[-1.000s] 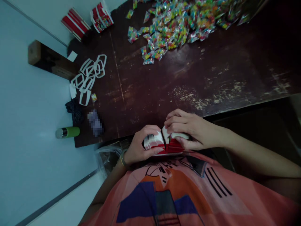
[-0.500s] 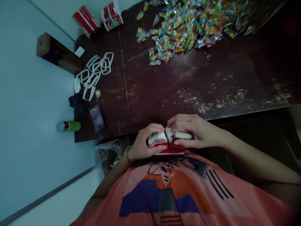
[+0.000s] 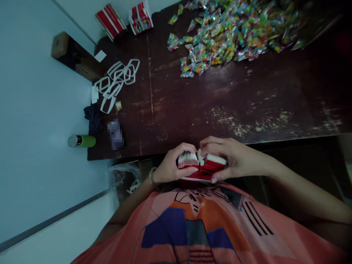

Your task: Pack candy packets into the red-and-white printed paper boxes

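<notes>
Close to my body, at the table's front edge, both my hands are on a bundle of folded red-and-white cardboard pieces. My left hand (image 3: pixel 169 167) is closed around the left part, a stack of layered cards (image 3: pixel 188 160) whose pale edges fan out. My right hand (image 3: pixel 239 158) grips the right part, a red block with a white top (image 3: pixel 213 164), its fingers over the far side and its thumb low on the near face. A narrow gap parts the two portions, and a white flap (image 3: pixel 201 157) sticks up there beside my right fingertips.
Small clear candy packets (image 3: pixel 220 44) are heaped across the back of the dark table (image 3: pixel 176 113). Red-and-white card stacks (image 3: pixel 111 22), a wooden block (image 3: pixel 74 55), white loops (image 3: pixel 110 104), a blurred purple item (image 3: pixel 116 135) and a green bottle (image 3: pixel 87 141) stand left. A plastic bag (image 3: pixel 121 179) hangs below.
My right thumb has slid down from the block's top edge to its lower near face, so more red shows. The camera view has shifted slightly. My left hand keeps its hold.
</notes>
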